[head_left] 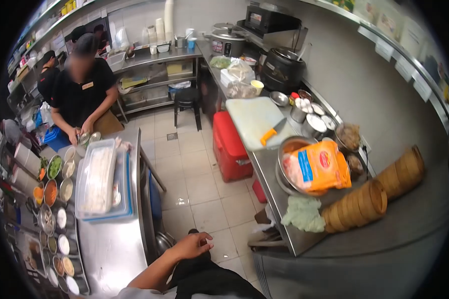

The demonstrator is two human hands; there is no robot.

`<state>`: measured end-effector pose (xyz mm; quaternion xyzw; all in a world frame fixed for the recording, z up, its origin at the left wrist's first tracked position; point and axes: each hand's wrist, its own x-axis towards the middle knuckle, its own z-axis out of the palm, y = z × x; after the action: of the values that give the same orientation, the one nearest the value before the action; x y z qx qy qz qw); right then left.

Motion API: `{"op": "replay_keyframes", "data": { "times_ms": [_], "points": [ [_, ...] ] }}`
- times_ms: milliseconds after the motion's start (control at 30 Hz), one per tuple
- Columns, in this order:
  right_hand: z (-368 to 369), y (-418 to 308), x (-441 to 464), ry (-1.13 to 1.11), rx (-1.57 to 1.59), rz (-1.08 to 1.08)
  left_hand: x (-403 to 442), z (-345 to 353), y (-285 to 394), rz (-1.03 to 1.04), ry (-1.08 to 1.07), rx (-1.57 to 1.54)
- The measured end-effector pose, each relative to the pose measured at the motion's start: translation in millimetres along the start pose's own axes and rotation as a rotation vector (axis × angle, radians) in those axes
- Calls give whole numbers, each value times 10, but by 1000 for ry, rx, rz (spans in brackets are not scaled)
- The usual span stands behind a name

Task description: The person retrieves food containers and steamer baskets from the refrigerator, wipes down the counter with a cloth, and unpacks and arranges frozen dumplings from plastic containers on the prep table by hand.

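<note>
My left hand [194, 245] hangs over the floor at the bottom centre, beside the edge of the left steel counter [110, 249]. Its fingers are slightly curled and apart, with nothing in them. My right hand is out of view. On the left counter, a lidded plastic container [97, 174] rests on a blue-rimmed tray. Across the aisle, an orange bag [324, 167] lies in a metal bowl [289, 187]. Behind it, an orange-handled knife [268, 137] lies on a white cutting board [252, 117].
A co-worker [85, 84] stands behind the left counter, hands over its far end. A red cooler [232, 147] stands under the right counter's edge. Bamboo steamers [356, 207] and a green cloth [304, 213] sit at the right. A black stool [187, 102] stands farther back.
</note>
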<state>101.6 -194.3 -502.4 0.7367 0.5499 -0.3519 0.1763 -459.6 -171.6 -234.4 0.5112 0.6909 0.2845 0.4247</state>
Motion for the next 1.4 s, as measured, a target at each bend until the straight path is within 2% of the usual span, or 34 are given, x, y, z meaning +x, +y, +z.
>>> {"op": "replay_keyframes", "data": {
  "times_ms": [33,67,100,133,167,200,233,267,300,333,400,500,567,633,667,700,800,833,867,933,1000,1067,1200,1233,1333,1400],
  "points": [
    [74,-150,358,-78,-133,-150,56,-189,24,23,37,-29],
    [206,-193,908,-132,-324,-390,87,-390,63,44,73,-57],
    [-8,-872,940,-133,-611,-815,142,-629,113,37,70,-38],
    [-334,-1614,1055,-144,-387,-431,185,-857,153,47,79,-39],
    [-1080,-2850,430,-116,-440,-674,219,-1070,181,51,110,-57],
    [-1168,-3457,474,23,39,-598,245,-1264,211,53,139,-75],
    [-1365,-4056,505,87,-11,-712,257,-1464,278,54,140,-75],
    [-1575,-4684,421,52,39,-713,266,-1672,356,26,184,-46],
    [-1754,-5223,190,97,193,-864,278,-1854,397,-3,224,-11],
    [-1834,-5674,176,75,204,-901,295,-1979,372,-4,216,2],
    [-2027,-6511,98,-1,224,-970,324,-2150,273,36,371,-69],
    [-2142,-7496,147,-99,309,-1088,402,-2360,106,-117,372,-177],
    [-2265,-8115,284,-50,281,-1156,507,-2465,-50,-225,406,-264],
    [-2585,-8715,313,4,314,-1063,659,-2577,-124,-250,473,-260],
    [-2697,-9017,471,75,402,-1079,727,-2622,-158,-270,546,-261],
    [-2810,-9343,691,144,496,-1094,740,-2645,-222,-340,528,-416],
    [-3467,-10336,1340,314,523,-984,1116,-2982,-90,-446,614,-364],
    [-3724,-10626,1478,481,520,-1019,1245,-3102,-72,-479,615,-286],
    [-3878,-10960,1900,636,544,-1055,1359,-3158,-159,-460,644,-345],
    [-4244,-11388,2153,895,400,-1049,1600,-3361,-179,-486,633,-304],
    [-4381,-11534,2445,861,370,-1097,1774,-3533,-197,-522,659,-281],
    [-4449,-11600,2610,560,85,-1021,1922,-3679,-160,-537,693,-276],
    [-4478,-11593,2606,583,-32,-999,2084,-3790,-8,-558,725,-358],
    [-4441,-11621,2725,684,-29,-1048,2090,-3763,-35,-586,696,-314],
    [-4652,-11596,2666,574,-20,-985,2121,-3699,-89,-558,668,-289],
    [-4791,-11619,2681,586,36,-1039,2121,-3656,-39,-584,664,-310]
  ]
}}
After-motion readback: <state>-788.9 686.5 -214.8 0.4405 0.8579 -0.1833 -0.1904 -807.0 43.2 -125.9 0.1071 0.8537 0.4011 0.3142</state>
